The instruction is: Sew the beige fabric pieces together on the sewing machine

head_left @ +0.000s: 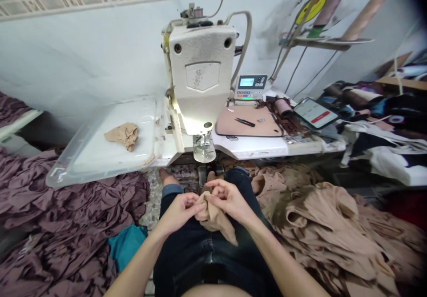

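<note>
A small tan fabric piece (216,220) hangs over my lap, bunched at its upper edge. My left hand (185,209) pinches that edge between thumb and fingers. On the other side, my right hand (227,199) grips the same edge, its index finger lifted a little. In front of my knees stands a white sewing machine (202,66) with its lamp lit over the presser foot (204,143). Another tan fabric piece (123,135) lies crumpled on the clear plastic lid (93,166) left of the machine.
Purple-brown cloth (126,203) is heaped at left beside a teal cloth (127,246). A tan cloth pile (333,230) fills the right. Thread snips (245,122) lie on a pink mat (230,121); a phone (315,112) and thread cones (365,16) are further right.
</note>
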`<state>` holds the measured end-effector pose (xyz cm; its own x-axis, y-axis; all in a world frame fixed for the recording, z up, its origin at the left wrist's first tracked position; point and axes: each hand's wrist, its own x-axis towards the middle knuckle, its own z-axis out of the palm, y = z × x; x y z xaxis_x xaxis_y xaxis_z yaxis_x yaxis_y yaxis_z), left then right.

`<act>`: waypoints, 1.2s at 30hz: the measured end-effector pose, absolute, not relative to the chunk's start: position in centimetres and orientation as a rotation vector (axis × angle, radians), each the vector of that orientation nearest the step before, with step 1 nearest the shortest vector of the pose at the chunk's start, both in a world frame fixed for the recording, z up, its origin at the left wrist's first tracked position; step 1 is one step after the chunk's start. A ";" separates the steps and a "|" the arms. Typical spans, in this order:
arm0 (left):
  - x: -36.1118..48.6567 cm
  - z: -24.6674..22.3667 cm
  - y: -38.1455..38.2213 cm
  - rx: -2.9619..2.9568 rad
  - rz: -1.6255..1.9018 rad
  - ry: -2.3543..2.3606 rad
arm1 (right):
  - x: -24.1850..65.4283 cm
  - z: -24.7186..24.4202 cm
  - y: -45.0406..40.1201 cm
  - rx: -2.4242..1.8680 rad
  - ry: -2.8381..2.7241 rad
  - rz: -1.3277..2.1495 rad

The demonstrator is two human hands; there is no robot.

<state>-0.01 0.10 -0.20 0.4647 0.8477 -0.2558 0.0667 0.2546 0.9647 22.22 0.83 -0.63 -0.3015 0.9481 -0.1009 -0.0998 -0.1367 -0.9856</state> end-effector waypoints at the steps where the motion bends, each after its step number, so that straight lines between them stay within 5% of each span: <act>1: -0.3 -0.2 0.2 1.233 0.666 0.987 | 23.1 -0.4 0.9 -1.041 -1.322 1.613; 11: -0.2 5.3 1.5 1.540 0.453 0.909 | 24.4 1.3 1.7 -0.700 -1.733 2.012; 36: -0.7 6.9 5.1 1.901 1.015 1.064 | 23.2 8.0 2.6 -1.130 -1.673 0.659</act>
<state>-0.66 5.07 6.92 0.3488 0.8934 0.2831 0.3251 -0.3987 0.8575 23.17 2.63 8.02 -0.0936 0.9034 0.4185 0.3754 0.4213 -0.8256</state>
